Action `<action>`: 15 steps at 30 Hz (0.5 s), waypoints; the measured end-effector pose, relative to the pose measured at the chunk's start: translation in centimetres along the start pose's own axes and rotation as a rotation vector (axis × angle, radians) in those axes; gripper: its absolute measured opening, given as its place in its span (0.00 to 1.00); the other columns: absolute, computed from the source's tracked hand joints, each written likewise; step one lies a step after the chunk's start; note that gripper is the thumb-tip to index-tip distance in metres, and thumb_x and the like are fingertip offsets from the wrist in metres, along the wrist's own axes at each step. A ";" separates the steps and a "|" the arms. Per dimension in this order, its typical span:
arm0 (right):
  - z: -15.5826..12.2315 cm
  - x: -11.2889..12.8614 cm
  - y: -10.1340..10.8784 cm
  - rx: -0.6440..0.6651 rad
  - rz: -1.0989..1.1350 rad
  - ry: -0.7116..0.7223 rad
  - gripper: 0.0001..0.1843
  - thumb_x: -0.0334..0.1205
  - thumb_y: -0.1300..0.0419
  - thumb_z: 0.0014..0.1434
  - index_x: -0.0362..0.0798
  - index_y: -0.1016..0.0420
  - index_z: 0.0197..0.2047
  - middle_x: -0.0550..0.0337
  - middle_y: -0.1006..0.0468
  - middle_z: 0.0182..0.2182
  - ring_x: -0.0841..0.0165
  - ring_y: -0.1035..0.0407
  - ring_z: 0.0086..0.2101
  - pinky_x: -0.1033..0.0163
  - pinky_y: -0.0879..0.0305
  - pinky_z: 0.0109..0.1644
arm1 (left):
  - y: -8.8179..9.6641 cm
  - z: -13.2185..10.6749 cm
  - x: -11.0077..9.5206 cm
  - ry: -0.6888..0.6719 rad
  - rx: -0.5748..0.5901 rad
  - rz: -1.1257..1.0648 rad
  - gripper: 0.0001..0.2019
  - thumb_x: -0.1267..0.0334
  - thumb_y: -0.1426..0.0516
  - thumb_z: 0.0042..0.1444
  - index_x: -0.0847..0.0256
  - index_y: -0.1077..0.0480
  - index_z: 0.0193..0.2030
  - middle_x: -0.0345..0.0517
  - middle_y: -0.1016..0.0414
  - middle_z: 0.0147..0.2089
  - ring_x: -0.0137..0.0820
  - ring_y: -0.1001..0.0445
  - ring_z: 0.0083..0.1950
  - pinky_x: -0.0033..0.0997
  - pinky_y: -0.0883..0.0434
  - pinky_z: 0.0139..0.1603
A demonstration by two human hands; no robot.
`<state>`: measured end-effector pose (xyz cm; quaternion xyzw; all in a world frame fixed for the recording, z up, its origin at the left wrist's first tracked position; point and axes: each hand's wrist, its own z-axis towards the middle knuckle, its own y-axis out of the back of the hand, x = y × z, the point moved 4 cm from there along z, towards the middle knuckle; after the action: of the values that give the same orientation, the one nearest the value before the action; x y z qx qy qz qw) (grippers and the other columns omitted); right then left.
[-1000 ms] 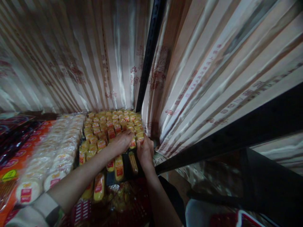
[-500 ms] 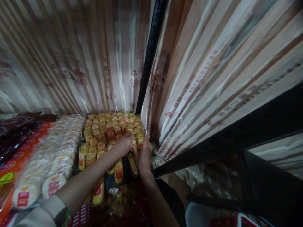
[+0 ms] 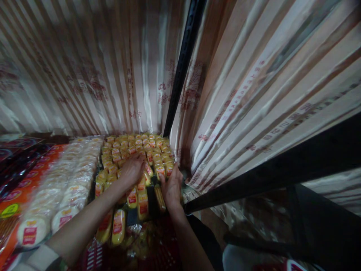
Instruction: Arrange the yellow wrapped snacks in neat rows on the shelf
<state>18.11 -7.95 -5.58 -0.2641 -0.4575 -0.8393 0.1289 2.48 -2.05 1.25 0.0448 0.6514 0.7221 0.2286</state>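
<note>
Several small yellow snack packets with red labels (image 3: 132, 146) lie in rows on a dark shelf in front of me. My left hand (image 3: 132, 171) rests palm down on these packets, fingers curled over them near the middle of the rows. My right hand (image 3: 171, 187) is at the right end of the rows, fingers bent against a yellow packet (image 3: 161, 170) at the shelf's edge. Whether either hand has a packet gripped is hidden under the fingers. More yellow packets (image 3: 119, 226) hang over the front edge below my left forearm.
Round white cakes in clear wrappers (image 3: 67, 177) fill the shelf to the left, with orange packs (image 3: 17, 188) beyond them. A black upright post (image 3: 182, 67) and a black shelf rail (image 3: 254, 169) frame tall striped packs above. A red basket (image 3: 158, 248) sits below.
My left hand has slid left and back across the yellow packets, away from my right hand. My right hand has stayed at the right end of the rows.
</note>
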 end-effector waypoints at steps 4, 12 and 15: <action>0.0 -0.3 -0.3 -0.016 0.011 0.022 0.36 0.47 0.49 0.60 0.39 0.56 0.66 0.40 0.40 0.58 0.52 0.45 0.56 0.46 0.45 0.57 | 0.5 0.0 0.4 0.042 0.027 0.146 0.15 0.62 0.56 0.61 0.62 0.32 0.45 0.53 0.29 0.45 0.41 0.31 0.49 0.39 0.33 0.46; 0.1 -0.3 -0.1 0.003 0.002 -0.008 0.37 0.46 0.48 0.60 0.38 0.56 0.66 0.39 0.40 0.57 0.53 0.44 0.56 0.47 0.44 0.57 | -0.9 1.0 -0.1 0.188 0.117 0.118 0.13 0.63 0.54 0.58 0.64 0.32 0.45 0.55 0.28 0.47 0.41 0.29 0.48 0.38 0.33 0.44; 0.1 -0.2 -0.1 0.011 0.006 -0.013 0.38 0.46 0.48 0.59 0.38 0.56 0.66 0.39 0.40 0.58 0.53 0.46 0.56 0.47 0.45 0.57 | -1.3 1.2 -0.1 0.222 0.185 0.079 0.12 0.63 0.52 0.56 0.63 0.34 0.44 0.55 0.27 0.46 0.41 0.27 0.46 0.37 0.32 0.41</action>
<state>18.27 -7.85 -5.68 -0.2703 -0.4621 -0.8346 0.1296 3.33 -0.94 0.17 0.0110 0.7340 0.6680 0.1216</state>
